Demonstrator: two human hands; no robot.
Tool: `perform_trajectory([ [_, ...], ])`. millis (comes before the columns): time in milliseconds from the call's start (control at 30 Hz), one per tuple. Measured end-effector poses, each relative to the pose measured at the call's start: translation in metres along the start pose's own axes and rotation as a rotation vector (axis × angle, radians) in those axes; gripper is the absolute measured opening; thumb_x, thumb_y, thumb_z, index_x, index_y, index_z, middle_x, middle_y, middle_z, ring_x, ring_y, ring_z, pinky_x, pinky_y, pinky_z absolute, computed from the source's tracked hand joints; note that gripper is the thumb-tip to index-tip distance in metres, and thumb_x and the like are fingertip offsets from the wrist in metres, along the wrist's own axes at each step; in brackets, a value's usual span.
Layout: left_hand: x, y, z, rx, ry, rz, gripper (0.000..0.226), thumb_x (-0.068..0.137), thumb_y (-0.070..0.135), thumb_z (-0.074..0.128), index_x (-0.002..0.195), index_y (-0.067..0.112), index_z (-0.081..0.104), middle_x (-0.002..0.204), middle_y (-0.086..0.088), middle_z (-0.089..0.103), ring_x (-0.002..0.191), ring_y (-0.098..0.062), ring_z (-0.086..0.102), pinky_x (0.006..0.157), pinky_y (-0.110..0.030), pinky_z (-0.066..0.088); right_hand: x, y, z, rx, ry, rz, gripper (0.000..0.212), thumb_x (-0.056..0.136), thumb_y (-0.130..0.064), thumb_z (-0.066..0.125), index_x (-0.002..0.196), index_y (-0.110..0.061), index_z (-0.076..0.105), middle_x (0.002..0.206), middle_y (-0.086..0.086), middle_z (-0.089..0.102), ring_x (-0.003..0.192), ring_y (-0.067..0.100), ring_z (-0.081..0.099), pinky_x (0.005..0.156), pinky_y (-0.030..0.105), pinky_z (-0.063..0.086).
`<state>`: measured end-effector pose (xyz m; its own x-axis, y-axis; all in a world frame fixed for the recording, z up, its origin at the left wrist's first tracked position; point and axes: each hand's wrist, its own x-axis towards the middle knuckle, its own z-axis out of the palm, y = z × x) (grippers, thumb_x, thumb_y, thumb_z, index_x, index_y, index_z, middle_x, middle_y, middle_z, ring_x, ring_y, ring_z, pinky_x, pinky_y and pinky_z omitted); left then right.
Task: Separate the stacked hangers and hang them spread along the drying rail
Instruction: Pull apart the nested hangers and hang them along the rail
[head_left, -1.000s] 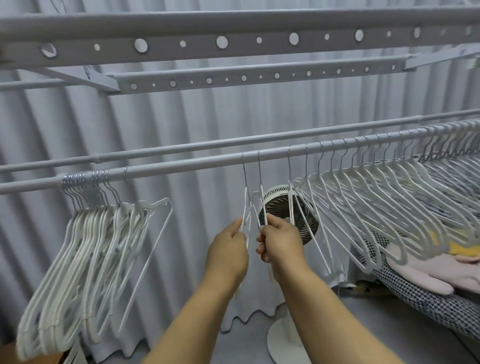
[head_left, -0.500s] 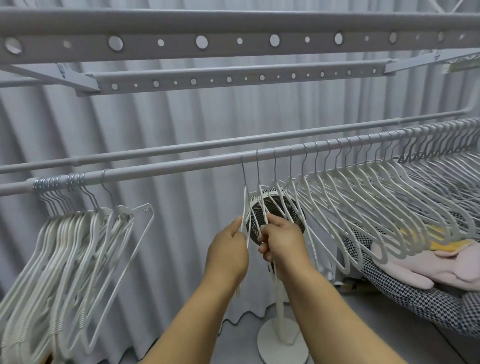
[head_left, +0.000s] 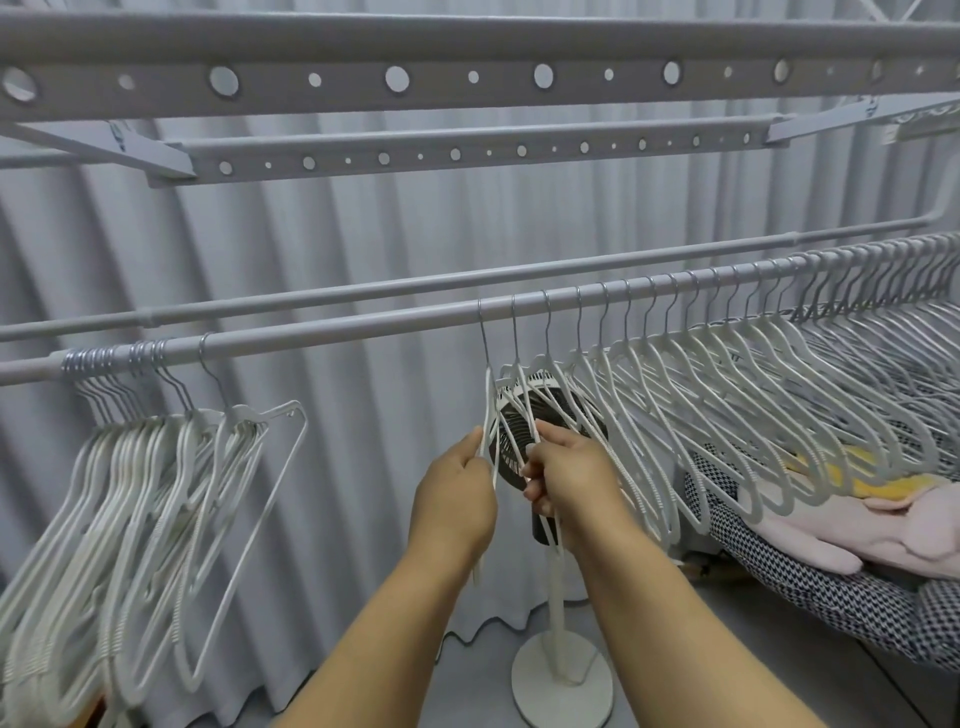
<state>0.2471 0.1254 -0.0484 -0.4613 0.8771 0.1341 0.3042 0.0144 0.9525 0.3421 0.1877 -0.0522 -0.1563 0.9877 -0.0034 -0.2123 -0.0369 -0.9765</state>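
Hangers on the drying rail (head_left: 363, 332) are closing up: the gap right of the two we hold has filled since a moment ago. Our left hand (head_left: 452, 499) pinches the leftmost spread hanger (head_left: 488, 410); our right hand (head_left: 571, 478) grips its neighbour (head_left: 519, 395). Left along the rail, the stacked bunch (head_left: 119, 467) waits, so plenty remains.

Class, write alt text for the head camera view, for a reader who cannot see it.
Two hands, left hand and right hand, each pinch a white hanger hung mid-rail. To their right, spaced hangers line the rail; at far left a bunched stack hangs. A fan stands behind.
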Motion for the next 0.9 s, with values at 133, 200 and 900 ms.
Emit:
perform_trajectory([
  [133,0.000,0.000,0.002,-0.002,-0.003,0.007,0.052,0.091,0.015,0.036,0.137,0.032,0.053,0.131,-0.018,0.058,0.124,-0.036,0.052,0.102,-0.052,0.043,0.002,0.001,-0.002,0.001,0.011,0.013,0.048,0.092,0.002,0.044,0.136,-0.014,0.051,0.060,0.005,0.052,0.034,0.010,0.044,0.034,0.018,0.028],
  [200,0.000,0.000,0.001,0.002,-0.006,0.003,0.052,0.091,0.016,0.036,0.139,0.032,0.052,0.131,-0.018,0.059,0.125,-0.036,0.052,0.103,-0.052,0.043,0.002,0.001,-0.004,-0.004,0.014,0.015,0.049,0.092,0.002,0.045,0.137,-0.014,0.050,0.062,0.006,0.053,0.034,0.010,0.044,0.034,0.019,0.029],
  [900,-0.014,0.011,-0.001,0.059,0.002,0.009,0.028,0.099,0.023,0.035,0.094,0.040,0.057,0.071,-0.003,0.058,0.065,-0.018,0.052,0.060,-0.031,0.046,-0.010,-0.005,-0.011,-0.121,-0.023,-0.029,0.041,0.094,-0.009,0.049,0.135,-0.013,0.049,0.069,0.008,0.059,0.055,0.017,0.055,0.050,0.028,0.045],
])
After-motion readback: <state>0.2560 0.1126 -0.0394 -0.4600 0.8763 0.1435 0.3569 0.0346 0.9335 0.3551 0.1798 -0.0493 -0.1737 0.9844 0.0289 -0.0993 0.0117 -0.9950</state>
